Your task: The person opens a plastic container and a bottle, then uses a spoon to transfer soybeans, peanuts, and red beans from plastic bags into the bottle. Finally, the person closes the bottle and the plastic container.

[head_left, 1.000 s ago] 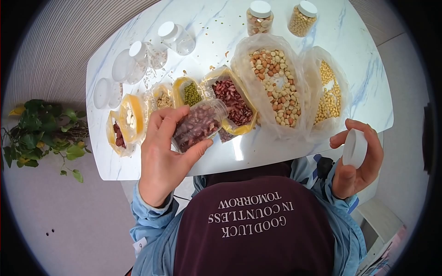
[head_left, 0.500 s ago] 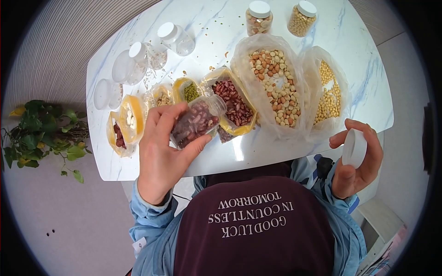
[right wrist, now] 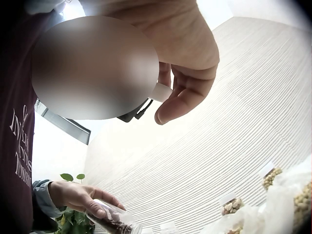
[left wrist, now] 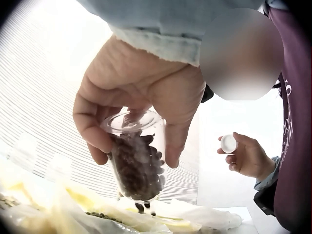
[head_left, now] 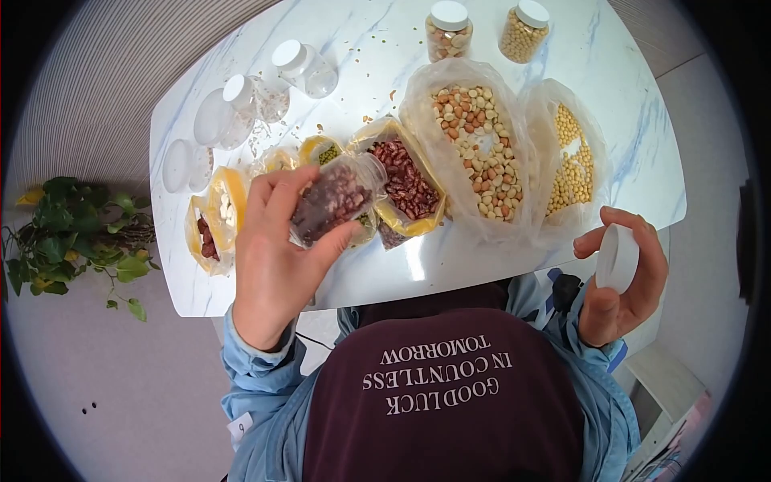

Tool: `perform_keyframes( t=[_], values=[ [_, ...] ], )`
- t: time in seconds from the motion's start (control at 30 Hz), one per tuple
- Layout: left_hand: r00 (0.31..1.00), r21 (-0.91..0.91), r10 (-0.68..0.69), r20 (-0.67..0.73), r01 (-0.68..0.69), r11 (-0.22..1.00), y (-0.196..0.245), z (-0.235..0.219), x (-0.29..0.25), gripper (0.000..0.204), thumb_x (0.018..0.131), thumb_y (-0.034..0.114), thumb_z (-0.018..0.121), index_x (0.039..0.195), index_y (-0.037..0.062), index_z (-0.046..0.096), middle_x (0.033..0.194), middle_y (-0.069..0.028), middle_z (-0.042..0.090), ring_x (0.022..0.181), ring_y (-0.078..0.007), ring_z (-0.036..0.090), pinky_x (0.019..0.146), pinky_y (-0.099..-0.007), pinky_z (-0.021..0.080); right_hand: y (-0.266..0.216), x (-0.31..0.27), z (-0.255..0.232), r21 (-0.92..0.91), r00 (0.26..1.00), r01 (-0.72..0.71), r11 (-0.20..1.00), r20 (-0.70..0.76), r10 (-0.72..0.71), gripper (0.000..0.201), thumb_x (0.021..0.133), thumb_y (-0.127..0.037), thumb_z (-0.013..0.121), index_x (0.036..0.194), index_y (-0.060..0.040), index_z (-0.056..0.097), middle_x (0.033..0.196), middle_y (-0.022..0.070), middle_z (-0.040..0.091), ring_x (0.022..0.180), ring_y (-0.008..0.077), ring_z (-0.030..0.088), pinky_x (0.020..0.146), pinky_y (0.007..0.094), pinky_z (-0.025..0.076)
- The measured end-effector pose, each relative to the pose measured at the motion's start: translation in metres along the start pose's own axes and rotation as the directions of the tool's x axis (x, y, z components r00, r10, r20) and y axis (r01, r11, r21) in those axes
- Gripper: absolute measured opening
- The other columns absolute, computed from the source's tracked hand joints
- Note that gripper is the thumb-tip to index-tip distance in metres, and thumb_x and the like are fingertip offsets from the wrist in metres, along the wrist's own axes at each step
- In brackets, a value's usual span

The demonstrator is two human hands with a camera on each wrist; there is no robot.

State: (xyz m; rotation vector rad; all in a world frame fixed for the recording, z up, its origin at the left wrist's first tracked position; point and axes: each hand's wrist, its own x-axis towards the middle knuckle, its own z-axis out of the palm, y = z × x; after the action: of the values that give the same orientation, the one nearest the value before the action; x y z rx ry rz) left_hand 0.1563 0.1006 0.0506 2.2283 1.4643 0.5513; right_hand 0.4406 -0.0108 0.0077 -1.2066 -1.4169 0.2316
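Observation:
My left hand [head_left: 277, 249] grips a clear jar [head_left: 337, 201] of dark red beans around its base, tilted with its open mouth toward the yellow-edged bag of red beans [head_left: 409, 181]. In the left wrist view the jar [left wrist: 136, 168] points downward and a few beans [left wrist: 145, 208] show below its mouth. A white lid [head_left: 618, 259] is pinched between the thumb and fingers of my right hand [head_left: 630, 281], off the table's front right edge. The bag of green beans [head_left: 324, 150] lies partly behind the jar.
Large bags of peanuts [head_left: 486, 161] and yellow beans [head_left: 572, 165] lie to the right. Filled, lidded jars [head_left: 448, 36] stand behind them. Several clear jars [head_left: 309, 72] and small bags [head_left: 225, 209] are at the left, with crumbs scattered on the table [head_left: 369, 281].
My left hand and the jar have shifted slightly left, and the beans inside have moved about. My right hand keeps hold of the lid in nearly the same place.

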Motion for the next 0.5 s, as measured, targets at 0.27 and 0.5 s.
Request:
perform_keyframes(
  t=[0.27, 0.5],
  values=[
    [0.999, 0.009, 0.048, -0.014, -0.048, 0.999, 0.0004, -0.0001, 0.0021, 0.059, 0.065, 0.013, 0.082, 0.117, 0.0015, 0.056, 0.104, -0.0133, 0.054, 0.093, -0.0255, 0.057, 0.08, -0.0324, 0.049, -0.0004, 0.0011, 0.0014, 0.01, 1.0, 0.013, 1.0, -0.001, -0.013, 0.066, 0.083, -0.049, 0.063, 0.123, 0.0013, 0.046, 0.107, 0.0232, 0.059, 0.072, 0.0171, 0.062, 0.062, 0.0261, 0.051],
    [0.997, 0.003, 0.07, 0.03, -0.07, 0.998, 0.0033, -0.0014, -0.0008, 0.062, 0.065, 0.015, 0.083, 0.118, 0.0008, 0.055, 0.107, -0.0122, 0.056, 0.094, -0.0224, 0.056, 0.082, -0.0313, 0.046, -0.0007, 0.002, 0.0015, 0.019, 1.0, 0.015, 1.0, 0.004, -0.015, 0.066, 0.083, -0.048, 0.064, 0.123, 0.0019, 0.046, 0.106, 0.0238, 0.059, 0.072, 0.0172, 0.062, 0.062, 0.026, 0.051]
  ],
)
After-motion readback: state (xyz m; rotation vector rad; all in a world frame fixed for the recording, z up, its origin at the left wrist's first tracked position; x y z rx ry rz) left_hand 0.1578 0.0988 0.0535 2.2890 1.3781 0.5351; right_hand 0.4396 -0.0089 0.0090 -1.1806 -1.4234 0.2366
